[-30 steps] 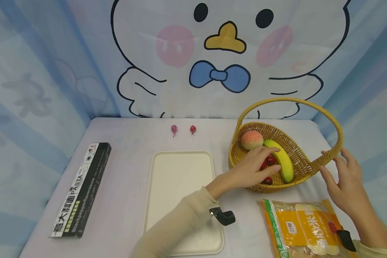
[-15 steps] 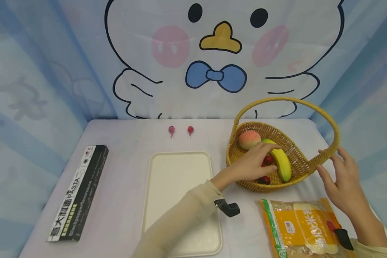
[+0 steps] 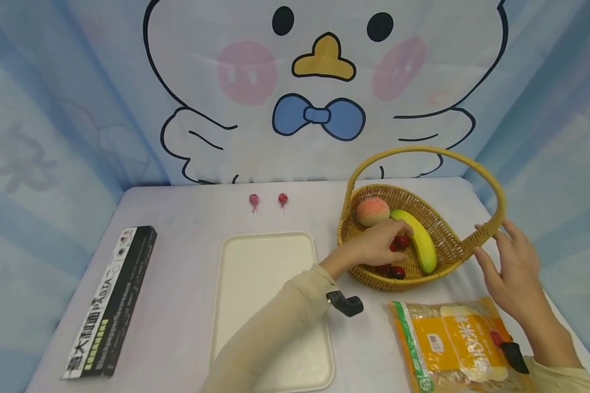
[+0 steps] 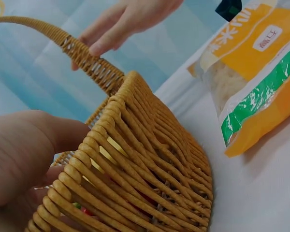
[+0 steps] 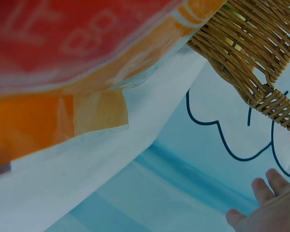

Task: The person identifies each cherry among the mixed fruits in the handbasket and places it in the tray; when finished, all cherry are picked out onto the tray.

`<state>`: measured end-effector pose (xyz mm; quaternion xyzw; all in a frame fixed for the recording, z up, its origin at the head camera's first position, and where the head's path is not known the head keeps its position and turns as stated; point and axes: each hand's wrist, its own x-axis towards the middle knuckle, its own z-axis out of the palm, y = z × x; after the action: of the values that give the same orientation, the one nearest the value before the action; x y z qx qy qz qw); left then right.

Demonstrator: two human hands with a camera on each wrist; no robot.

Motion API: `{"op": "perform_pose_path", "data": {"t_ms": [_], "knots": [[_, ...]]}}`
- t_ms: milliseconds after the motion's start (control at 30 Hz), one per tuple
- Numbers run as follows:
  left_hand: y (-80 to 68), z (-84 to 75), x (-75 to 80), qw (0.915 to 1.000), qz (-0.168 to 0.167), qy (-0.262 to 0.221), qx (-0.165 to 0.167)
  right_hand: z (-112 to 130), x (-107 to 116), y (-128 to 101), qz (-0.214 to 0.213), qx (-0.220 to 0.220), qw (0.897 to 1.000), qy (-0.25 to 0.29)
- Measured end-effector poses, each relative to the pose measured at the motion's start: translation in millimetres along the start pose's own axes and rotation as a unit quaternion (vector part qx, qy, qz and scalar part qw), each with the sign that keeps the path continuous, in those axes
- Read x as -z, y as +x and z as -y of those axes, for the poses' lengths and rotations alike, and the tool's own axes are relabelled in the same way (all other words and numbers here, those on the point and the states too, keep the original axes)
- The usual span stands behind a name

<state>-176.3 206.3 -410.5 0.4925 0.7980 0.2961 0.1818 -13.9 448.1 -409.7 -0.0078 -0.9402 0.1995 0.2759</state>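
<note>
A wicker basket (image 3: 440, 226) holds a yellow banana (image 3: 425, 248), a peach (image 3: 372, 212) and several dark red cherries (image 3: 397, 272). My left hand (image 3: 373, 244) reaches over the near-left rim, its fingers bent down among the cherries, thumb and index finger apart with a cherry showing between them. In the left wrist view, the thumb (image 4: 63, 133) lies at the woven rim while the basket wall hides most of the fingers. My right hand (image 3: 513, 273) holds the base of the basket's handle (image 3: 482, 234) between thumb and index finger, the other fingers spread loosely.
An orange, partly clear food bag (image 3: 452, 344) lies in front of the basket, below the right forearm. A cream tray (image 3: 255, 273) lies mid-table under the left sleeve. Two lollipops (image 3: 282, 199) sit behind it. A black-and-white pasta box (image 3: 113, 300) lies at left.
The head view has shifted, so everything appears further left. My left hand's fingers have drawn in and lower among the cherries. The right hand stays at the handle.
</note>
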Motion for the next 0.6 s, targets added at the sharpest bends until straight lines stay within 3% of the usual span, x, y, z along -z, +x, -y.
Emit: {"op": "perform_pose_path", "data": {"t_ms": [600], "knots": [[16.9,3.2,-5.2,0.9974,0.050,0.050,0.014,0,1,-1,0.013,-0.018,1.000,0.001]]}}
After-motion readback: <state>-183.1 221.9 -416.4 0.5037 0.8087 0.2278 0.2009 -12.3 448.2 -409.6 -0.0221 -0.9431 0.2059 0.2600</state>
